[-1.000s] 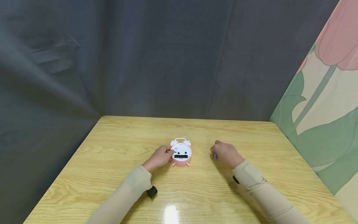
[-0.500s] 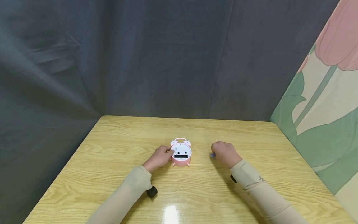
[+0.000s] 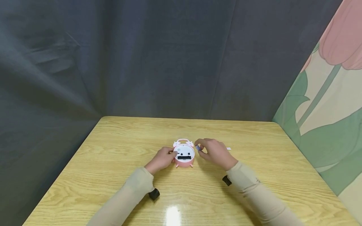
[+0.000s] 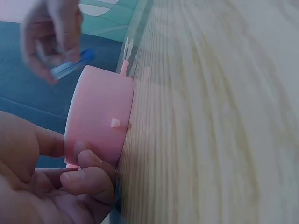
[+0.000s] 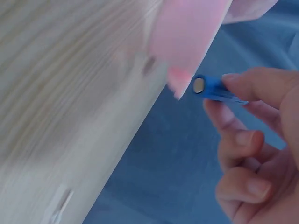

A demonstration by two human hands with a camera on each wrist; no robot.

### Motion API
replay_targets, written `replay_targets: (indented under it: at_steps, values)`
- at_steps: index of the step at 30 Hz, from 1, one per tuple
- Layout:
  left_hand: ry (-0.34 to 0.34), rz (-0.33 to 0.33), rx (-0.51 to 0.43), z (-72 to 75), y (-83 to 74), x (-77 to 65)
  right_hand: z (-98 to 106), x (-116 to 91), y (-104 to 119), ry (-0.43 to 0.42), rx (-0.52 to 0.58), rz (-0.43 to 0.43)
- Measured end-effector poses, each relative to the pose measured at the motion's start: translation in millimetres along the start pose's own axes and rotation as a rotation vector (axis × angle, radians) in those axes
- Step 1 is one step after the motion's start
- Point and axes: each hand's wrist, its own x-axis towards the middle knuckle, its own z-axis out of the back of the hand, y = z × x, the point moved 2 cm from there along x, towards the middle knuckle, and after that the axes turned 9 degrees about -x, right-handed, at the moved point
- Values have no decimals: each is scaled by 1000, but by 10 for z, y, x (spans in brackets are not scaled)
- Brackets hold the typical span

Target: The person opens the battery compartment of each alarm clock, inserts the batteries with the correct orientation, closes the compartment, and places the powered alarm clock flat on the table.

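A pink twin-bell alarm clock (image 3: 184, 153) lies on the table with its white back upward. Two black knobs and a dark battery slot (image 3: 184, 158) show on that back. My left hand (image 3: 163, 159) grips the clock's left side, thumb on the back and fingers curled against the pink casing (image 4: 100, 114). Just to the right of the bells, my right hand (image 3: 216, 153) pinches a small blue battery (image 5: 217, 88) between thumb and fingertips. One flat metal end of the battery faces the clock in the right wrist view.
A small white piece (image 3: 228, 148) lies on the wooden table (image 3: 118, 138) just beyond the right hand. Dark cloth (image 3: 169, 62) hangs behind the table, and a flower-patterned panel (image 3: 333, 125) stands along the right. Black wrist devices (image 3: 154, 194) sit under both sleeves.
My right hand has moved left to the clock with the battery, its fingers turning toward the bells. The white piece has come into view behind it. My left hand keeps its grip.
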Motion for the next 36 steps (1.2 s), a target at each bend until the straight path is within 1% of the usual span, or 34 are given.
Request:
replay_targets:
  at_steps: [3,6,13,19,23,26,28,33,36]
  values:
    - [16,-39,14,-31,-18,3,8,35,137,-44,44,55]
    - [29,-67,15,-63,-29,6,-23,61,246,-59,45,103]
    - [44,-65,-5,-89,-14,4,-150,89,403,-74,-24,184]
    - [55,-54,-21,-88,-8,18,-192,73,438,-57,7,237]
    - [65,-57,-29,-89,-14,35,-192,64,440,-51,21,246]
    - [71,-57,-32,-88,-21,36,-192,57,453,-59,-9,256]
    - [70,-53,-26,-87,-18,33,-195,51,473,-73,-55,280]
    - [50,-51,-7,-86,-13,27,-237,41,529,-138,-153,341]
    - [44,-59,-3,-96,-10,24,-272,35,536,-149,-156,335]
